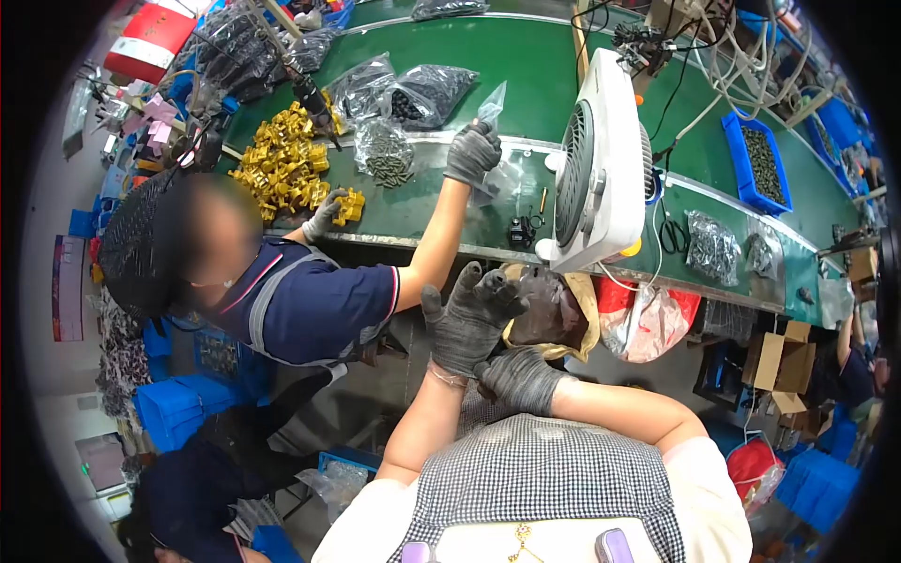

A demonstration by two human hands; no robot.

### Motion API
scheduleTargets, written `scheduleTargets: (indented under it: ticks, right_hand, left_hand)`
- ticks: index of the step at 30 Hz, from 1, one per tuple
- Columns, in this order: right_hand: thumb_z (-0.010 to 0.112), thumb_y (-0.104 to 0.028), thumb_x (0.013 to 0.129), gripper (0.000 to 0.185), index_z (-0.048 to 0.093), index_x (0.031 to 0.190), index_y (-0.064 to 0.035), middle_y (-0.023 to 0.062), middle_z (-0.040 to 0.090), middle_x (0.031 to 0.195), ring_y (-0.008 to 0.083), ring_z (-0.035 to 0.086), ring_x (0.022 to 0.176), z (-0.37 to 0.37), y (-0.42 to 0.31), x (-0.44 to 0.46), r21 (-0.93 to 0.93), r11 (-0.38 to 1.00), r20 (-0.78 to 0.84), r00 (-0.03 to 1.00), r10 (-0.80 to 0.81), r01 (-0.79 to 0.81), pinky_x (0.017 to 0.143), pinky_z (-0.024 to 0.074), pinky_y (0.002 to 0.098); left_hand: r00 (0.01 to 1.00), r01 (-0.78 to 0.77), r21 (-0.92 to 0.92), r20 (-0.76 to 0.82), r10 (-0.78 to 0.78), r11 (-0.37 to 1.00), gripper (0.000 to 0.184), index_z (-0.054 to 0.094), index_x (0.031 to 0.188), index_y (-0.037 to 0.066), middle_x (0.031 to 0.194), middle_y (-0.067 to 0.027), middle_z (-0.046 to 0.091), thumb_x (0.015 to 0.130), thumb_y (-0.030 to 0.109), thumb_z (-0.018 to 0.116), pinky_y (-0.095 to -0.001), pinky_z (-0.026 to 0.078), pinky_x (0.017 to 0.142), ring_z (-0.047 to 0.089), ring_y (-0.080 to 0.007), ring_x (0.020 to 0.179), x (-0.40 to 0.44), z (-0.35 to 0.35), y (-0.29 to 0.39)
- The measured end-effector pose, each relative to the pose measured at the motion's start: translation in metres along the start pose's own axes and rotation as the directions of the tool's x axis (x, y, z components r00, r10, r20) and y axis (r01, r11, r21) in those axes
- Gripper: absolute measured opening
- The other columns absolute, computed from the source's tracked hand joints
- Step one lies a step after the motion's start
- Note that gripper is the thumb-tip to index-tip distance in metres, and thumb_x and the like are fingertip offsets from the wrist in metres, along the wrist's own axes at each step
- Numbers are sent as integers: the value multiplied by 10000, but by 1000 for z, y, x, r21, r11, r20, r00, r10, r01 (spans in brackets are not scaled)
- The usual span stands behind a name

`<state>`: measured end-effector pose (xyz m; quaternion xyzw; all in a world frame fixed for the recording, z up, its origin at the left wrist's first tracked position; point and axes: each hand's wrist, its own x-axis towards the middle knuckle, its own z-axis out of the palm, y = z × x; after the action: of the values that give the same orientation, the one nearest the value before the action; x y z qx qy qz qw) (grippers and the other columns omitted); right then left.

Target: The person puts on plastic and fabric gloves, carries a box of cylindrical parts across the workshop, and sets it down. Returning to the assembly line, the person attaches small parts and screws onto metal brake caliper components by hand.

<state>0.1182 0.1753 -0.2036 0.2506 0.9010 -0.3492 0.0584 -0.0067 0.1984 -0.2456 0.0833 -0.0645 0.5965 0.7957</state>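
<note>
My left hand (pixel 469 321) wears a dark grey knit glove and is raised in front of me, its fingers spread and nothing in them. Against its wrist lies my right hand (pixel 522 380), in a matching glove, with its fingers closed at the left glove's cuff; the fingertips are partly hidden. Beyond my hands, a brown bag (pixel 554 310) with a yellowish rim hangs below the table edge. Above it, a white box fan (pixel 605 159) stands at the bench's near edge.
To my left a co-worker (pixel 310 305) works with gloved hands at the green bench (pixel 526 56), near yellow parts (pixel 286 164) and a bag of small dark pieces (pixel 385 155). Scissors (pixel 672 235) and a blue bin (pixel 755 161) are right of the fan. An open carton (pixel 784 366) stands farther right.
</note>
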Motion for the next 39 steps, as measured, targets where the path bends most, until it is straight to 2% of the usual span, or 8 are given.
scheduleTargets:
  ticks: [6,13,20,22,29,34,36,39]
  right_hand:
    - [540,-216,804,195,564,692,-59,124,571,611,306,583,580,-8,-1,-18,106,994,-326,945,3,34,529,442,437]
    - [696,-192,727,307,549,957,-51,142,539,930,315,533,821,-52,20,-35,164,985,-947,286,145,46,694,438,404]
    - [673,-204,774,272,595,970,-31,123,564,839,305,547,795,-47,33,-52,405,904,-788,554,268,138,733,439,392]
    - [627,-144,823,140,607,886,-21,71,576,789,220,550,743,-46,27,-55,487,840,-833,416,365,239,701,445,325]
    - [600,-190,869,160,605,882,-30,-9,563,708,60,494,626,-48,42,-90,861,300,-468,410,782,411,578,419,198]
    - [586,-224,876,222,611,946,-14,15,589,780,97,542,684,-26,64,-88,866,487,-416,703,576,113,629,445,224]
    - [594,-220,864,241,619,992,-18,42,624,857,111,581,779,10,79,-74,982,0,-171,897,408,187,714,467,243]
    - [588,-202,851,268,605,1048,-20,55,629,924,122,590,846,7,79,-60,985,156,-106,972,208,73,765,473,261]
  left_hand:
    - [997,47,34,-60,-45,998,709,497,1278,122,1297,-120,491,832,655,357,-505,209,1063,388,-319,1242,1,15,5]
    - [991,129,159,-65,-120,979,743,486,1263,47,1274,-177,487,837,644,364,-442,250,1062,424,-314,1213,1,21,-5]
    - [936,352,218,-90,-341,910,908,353,1356,42,1395,-124,371,779,743,335,-486,198,1065,336,-277,1280,-6,39,-29]
    - [916,400,254,-70,-395,881,913,336,1374,70,1420,-130,336,775,759,304,-509,175,1066,305,-288,1304,0,52,-31]
    - [888,445,26,115,-445,895,813,377,1371,171,1399,-147,343,793,738,300,-494,185,1068,325,-316,1283,1,39,-38]
    - [905,420,-40,90,-415,907,806,440,1328,160,1358,-184,403,794,744,283,-520,220,1036,393,-356,1229,3,43,-45]
    - [869,474,-73,199,-453,878,800,441,1324,141,1358,-172,398,801,728,296,-506,243,1036,397,-333,1229,10,47,-51]
    - [795,577,-142,324,-514,804,670,450,1285,63,1312,-190,425,875,581,343,-468,256,1030,418,-327,1203,22,56,-63]
